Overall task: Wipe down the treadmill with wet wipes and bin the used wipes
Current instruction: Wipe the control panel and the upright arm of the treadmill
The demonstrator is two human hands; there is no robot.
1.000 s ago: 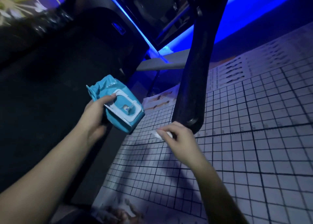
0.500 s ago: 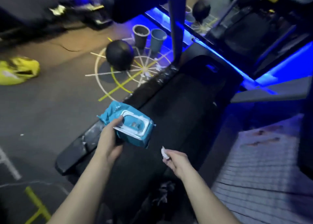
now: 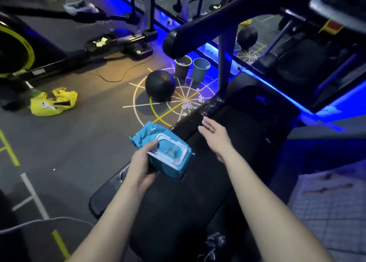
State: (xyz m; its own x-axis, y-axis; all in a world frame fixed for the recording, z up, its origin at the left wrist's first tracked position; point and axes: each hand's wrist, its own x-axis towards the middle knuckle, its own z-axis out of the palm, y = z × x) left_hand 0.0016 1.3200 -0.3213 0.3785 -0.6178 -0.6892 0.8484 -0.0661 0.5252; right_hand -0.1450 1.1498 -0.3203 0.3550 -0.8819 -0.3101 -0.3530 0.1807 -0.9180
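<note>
Where the grey floor (image 3: pixel 69 143) spreads out to the left with its taped yellow and white lines, the widest free room lies between the treadmill (image 3: pixel 198 192) and a yellow bag (image 3: pixel 53 103) slumped well apart from it. The treadmill's black belt runs from the bottom middle up to the right. It is bounded on the left by a glossy side rail (image 3: pixel 184 127) whose outer edge borders the floor. An upright post (image 3: pixel 224 67) rises at the rail's far end, with a padded handrail (image 3: pixel 198 34) jutting out above the floor.

Beyond the rail a black ball (image 3: pixel 160 84) sits on a taped wheel pattern. Just behind it a grey bin (image 3: pixel 183 66) and a bluish bin (image 3: pixel 201 68) stand side by side.

The blue pack of wet wipes (image 3: pixel 168 157) is held in the air over the belt's left edge, its white lid frame facing up. The left grip (image 3: pixel 141 166) grasps it, thumb on the frame and fingers underneath. The right grip (image 3: pixel 214 135) hovers released just beyond the pack, with nothing in it and fingers straight, pointing towards the rail.

Crumpled used wipes (image 3: pixel 187 105) lie on the floor just beside the rail, short of the bins. More crumpled bits (image 3: pixel 214 240) lie at the belt's near end.
</note>
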